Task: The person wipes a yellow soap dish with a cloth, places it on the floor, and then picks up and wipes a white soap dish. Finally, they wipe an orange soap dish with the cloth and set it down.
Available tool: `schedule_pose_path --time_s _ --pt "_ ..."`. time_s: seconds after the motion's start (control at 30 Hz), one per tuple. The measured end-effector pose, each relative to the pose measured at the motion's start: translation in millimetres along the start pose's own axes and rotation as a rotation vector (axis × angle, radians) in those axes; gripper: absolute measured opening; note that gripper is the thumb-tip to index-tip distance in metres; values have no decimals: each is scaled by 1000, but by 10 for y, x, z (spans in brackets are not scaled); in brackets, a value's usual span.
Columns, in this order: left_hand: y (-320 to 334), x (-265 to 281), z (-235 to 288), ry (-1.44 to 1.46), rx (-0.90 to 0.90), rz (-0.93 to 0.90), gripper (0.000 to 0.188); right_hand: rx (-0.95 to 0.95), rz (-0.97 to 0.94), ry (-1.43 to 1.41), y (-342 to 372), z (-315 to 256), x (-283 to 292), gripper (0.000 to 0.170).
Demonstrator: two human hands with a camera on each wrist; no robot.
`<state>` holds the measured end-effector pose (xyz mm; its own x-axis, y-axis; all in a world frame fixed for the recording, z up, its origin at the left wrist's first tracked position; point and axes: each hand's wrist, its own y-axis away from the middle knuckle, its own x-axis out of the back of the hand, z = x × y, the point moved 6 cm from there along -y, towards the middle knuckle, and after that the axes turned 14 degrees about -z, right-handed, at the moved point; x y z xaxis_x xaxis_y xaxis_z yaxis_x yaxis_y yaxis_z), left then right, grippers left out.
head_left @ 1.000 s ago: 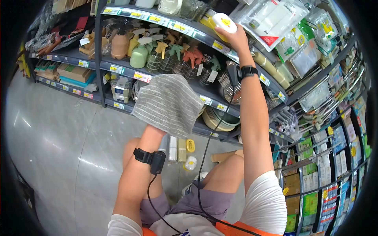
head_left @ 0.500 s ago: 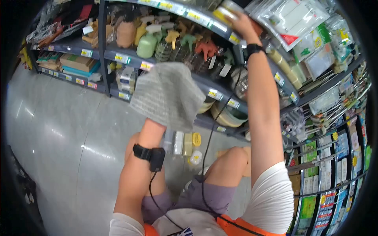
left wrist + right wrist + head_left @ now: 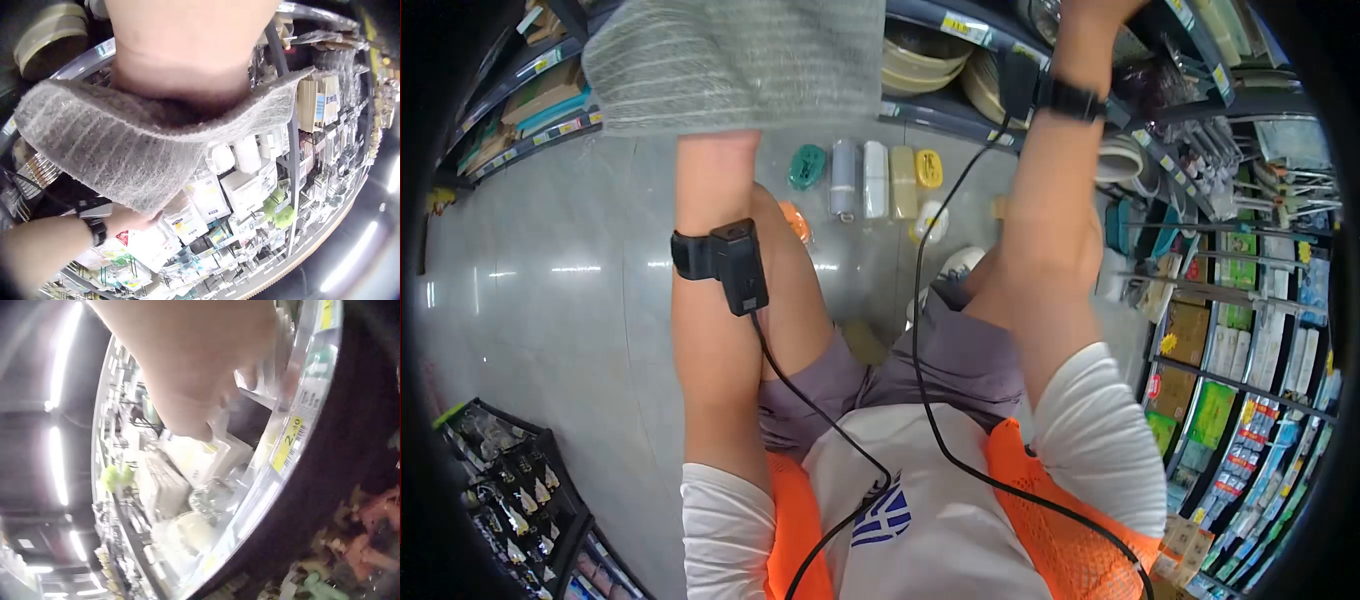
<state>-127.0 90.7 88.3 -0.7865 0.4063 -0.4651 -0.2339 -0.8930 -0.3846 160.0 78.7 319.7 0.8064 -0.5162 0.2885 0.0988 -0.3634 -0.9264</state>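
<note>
A grey striped cloth (image 3: 730, 65) drapes over my left hand and hides it down to the wrist. In the left wrist view the same cloth (image 3: 119, 150) spreads around the wrist with its rim folded outward. My right hand (image 3: 200, 369) reaches in over a shelf, thumb and fingers loosely bent and apart, with nothing plainly gripped. White packets (image 3: 197, 456) lie just beyond the thumb, and a clear-wrapped bundle (image 3: 212, 497) sits near the price rail (image 3: 290, 447). In the head view the right hand (image 3: 1105, 8) is cut off at the top edge.
On the floor lie a teal oval box (image 3: 807, 167), a grey pack (image 3: 842, 180), a white pack (image 3: 876, 180), a beige pack (image 3: 903, 182), a yellow box (image 3: 928, 168) and a white box (image 3: 930, 222). Basins (image 3: 922, 62) fill a low shelf. A black cable (image 3: 930, 400) hangs across my body.
The right hand, first holding a white and yellow box at the upper shelf, is now past the frame's top with no box seen. The view has tilted down; the cloth-covered left hand has shifted up and left.
</note>
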Motion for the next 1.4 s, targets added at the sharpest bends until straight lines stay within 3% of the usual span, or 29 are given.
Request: schedule_pose_path --time_s 0.03,0.1,0.13,0.2,0.23,0.27,0.33,0.43,0.6,0.73,0.8,0.87,0.97,1.13,1.23,1.37,1.4 --pt "33 10 8 -14 2 6 52 -208 15 -33 494 322 173 34" --pt "70 20 61 -33 -2 12 52 -437 62 65 1630 630 359 42" --pt "88 38 49 -40 4 14 51 -476 99 119 2226 813 379 28" --pt "115 58 39 -60 13 14 51 -856 9 233 3868 1539 418 44" --pt "107 52 31 -69 17 12 51 -1211 -202 445 4411 1509 416 60" --pt "114 50 15 -78 24 14 51 -1422 -263 456 4905 1450 360 68" --pt "129 38 8 -91 33 14 51 -1566 -420 482 5762 1295 247 80" --pt "141 -31 -41 -96 58 3 51 -1794 -807 481 6809 1099 196 105" --pt "160 -114 -120 -112 83 14 51 -1684 -1018 544 6882 880 64 103" --pt "139 -160 -190 -119 101 22 51 -1710 -1152 461 6716 847 80 105" --pt "116 -187 -222 -120 105 20 51 -1715 -1125 506 6814 812 62 105" --pt "90 -232 -265 -113 105 16 51 -1707 -1072 603 7014 951 11 105" --pt "56 -298 -261 -116 103 10 50 -1742 -1037 509 6918 913 44 107" --pt "82 -384 -250 -130 110 11 50 -1850 -941 542 6827 860 154 125" --pt "89 -422 -280 -139 115 5 50 -2006 -749 545 6760 770 366 133" --pt "90 -467 -297 -139 118 -4 50 -2191 -317 565 6856 771 579 140" --pt "85 -474 -294 -143 118 -4 50 -2195 -302 556 6866 816 612 140"
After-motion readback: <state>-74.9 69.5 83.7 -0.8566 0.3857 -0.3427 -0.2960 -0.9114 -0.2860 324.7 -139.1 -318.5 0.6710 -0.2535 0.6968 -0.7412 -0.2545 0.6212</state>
